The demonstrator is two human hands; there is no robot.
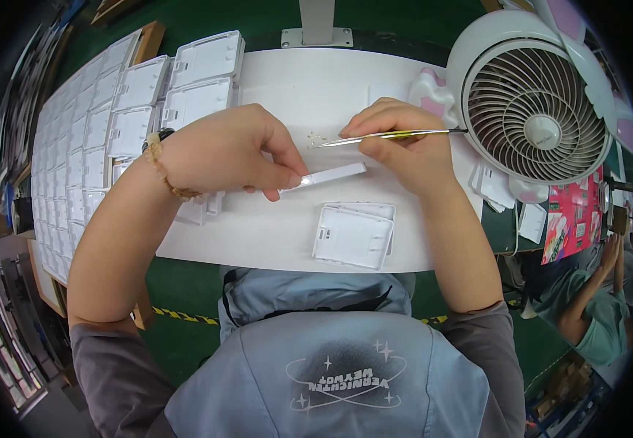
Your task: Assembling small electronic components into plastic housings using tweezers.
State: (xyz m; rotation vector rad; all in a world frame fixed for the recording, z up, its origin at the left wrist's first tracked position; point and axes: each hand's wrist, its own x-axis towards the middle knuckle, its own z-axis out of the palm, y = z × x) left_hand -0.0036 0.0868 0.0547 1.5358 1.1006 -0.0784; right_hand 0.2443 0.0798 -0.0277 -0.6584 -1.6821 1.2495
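Observation:
My left hand (225, 153) pinches one end of a narrow white plastic casing (340, 173), tilted and seen nearly edge-on above the white tabletop (280, 87). In my right hand (411, 146) is a slender pair of metal tweezers (353, 140), silver with a yellowish reflection. Their tip points left, just above the casing and close to a few tiny gold-coloured pieces (315, 136) scattered on the table. Nearer to me lie white plastic casings (351, 237), overlapping in a small stack. Whether the tweezers' tip holds a piece is too small to tell.
Rows of white casings (137, 84) fill the left side. A white and pink fan (543, 131) stands at the right beside loose white parts (493, 186) and a pink printed sheet (576, 215). A metal post (318, 22) rises behind the table. Another person (594, 314) is at far right.

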